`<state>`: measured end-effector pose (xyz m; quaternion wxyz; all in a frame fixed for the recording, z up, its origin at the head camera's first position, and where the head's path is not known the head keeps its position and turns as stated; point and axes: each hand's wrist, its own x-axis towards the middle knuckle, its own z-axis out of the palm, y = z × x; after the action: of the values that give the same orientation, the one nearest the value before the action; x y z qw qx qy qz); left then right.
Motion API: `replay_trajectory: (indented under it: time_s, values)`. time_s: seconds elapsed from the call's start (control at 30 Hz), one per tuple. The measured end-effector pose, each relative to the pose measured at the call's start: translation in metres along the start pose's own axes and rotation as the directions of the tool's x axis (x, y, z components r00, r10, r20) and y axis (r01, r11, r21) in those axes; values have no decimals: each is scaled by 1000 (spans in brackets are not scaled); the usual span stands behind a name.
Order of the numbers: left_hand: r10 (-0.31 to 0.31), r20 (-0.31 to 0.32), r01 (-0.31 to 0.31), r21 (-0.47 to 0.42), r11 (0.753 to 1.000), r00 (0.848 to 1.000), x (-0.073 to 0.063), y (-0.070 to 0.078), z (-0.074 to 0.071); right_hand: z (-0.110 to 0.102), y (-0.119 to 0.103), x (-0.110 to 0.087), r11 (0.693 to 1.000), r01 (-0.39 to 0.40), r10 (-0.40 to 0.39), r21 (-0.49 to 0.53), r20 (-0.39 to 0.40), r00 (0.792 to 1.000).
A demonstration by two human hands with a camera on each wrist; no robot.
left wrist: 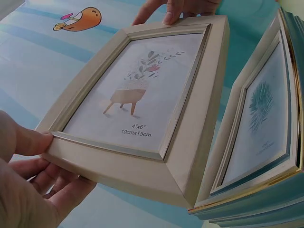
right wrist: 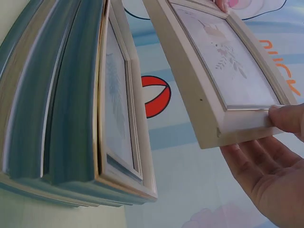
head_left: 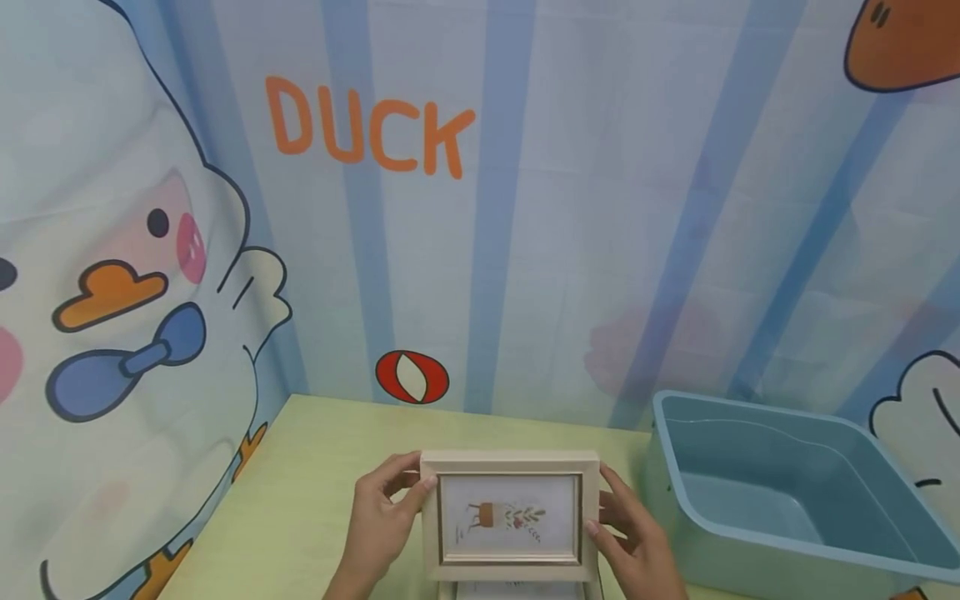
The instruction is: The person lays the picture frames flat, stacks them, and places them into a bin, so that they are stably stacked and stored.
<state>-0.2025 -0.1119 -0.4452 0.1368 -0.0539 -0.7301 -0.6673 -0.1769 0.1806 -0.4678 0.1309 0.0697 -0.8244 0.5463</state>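
Both hands hold a cream picture frame (head_left: 510, 569) by its two short ends. Behind its glazing shows a print of a three-legged plant pot with leaves and a red flower. My left hand (head_left: 381, 523) grips one end, thumb on the front and fingers beneath, as the left wrist view shows. At the opposite end my right hand (head_left: 636, 533) grips it the same way. Close below the held frame is a stack of picture frames (right wrist: 78, 104), with teal and gold edges. The top one carries a leaf print (left wrist: 261, 107).
A blue plastic bin (head_left: 795, 542) stands to the right of my right hand on the pale yellow tabletop (head_left: 322, 467). Behind the table hangs a striped cloth backdrop (head_left: 570, 250) with cartoon ducks and orange lettering.
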Motion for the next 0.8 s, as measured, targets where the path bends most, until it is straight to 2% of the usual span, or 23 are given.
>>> replay_trajectory:
  time_s: [0.17, 0.23, 0.3, 0.37, 0.47, 0.53, 0.6, 0.67, 0.8]
  values:
    - [-110, 23, 111, -51, 992, 994, 3, -2, 2, 2, 3, 0, 995, 83, -82, 50, -12, 997]
    - [-143, 25, 144, -66, 987, 989, 4, -2, 3, 0, 7, 0, 987, 122, -125, 106, 27, 992]
    - [-168, 27, 169, -76, 983, 985, 5, -3, 3, -4, 11, 2, 970, 140, -164, 198, 114, 980]
    - [-188, 26, 189, -90, 978, 982, 7, -4, 4, -10, 15, 4, 952, 107, -178, 286, 236, 955]
    - [-207, 27, 209, -104, 973, 978, 8, -6, 4, -19, 19, 7, 924, -30, -152, 382, 437, 886]
    - [-220, 24, 221, -109, 969, 975, 8, -7, 5, -23, 22, 9, 909, -122, -121, 400, 531, 839]
    - [-228, 22, 229, -111, 967, 973, 9, -7, 5, -25, 24, 9, 892, -182, -106, 413, 584, 805]
    - [-236, 19, 237, -108, 965, 971, 9, -8, 6, -25, 27, 9, 879, -197, -119, 434, 600, 791]
    - [-263, -8, 260, -114, 959, 965, 10, -10, 8, -26, 31, 7, 851, -209, -142, 482, 595, 791]
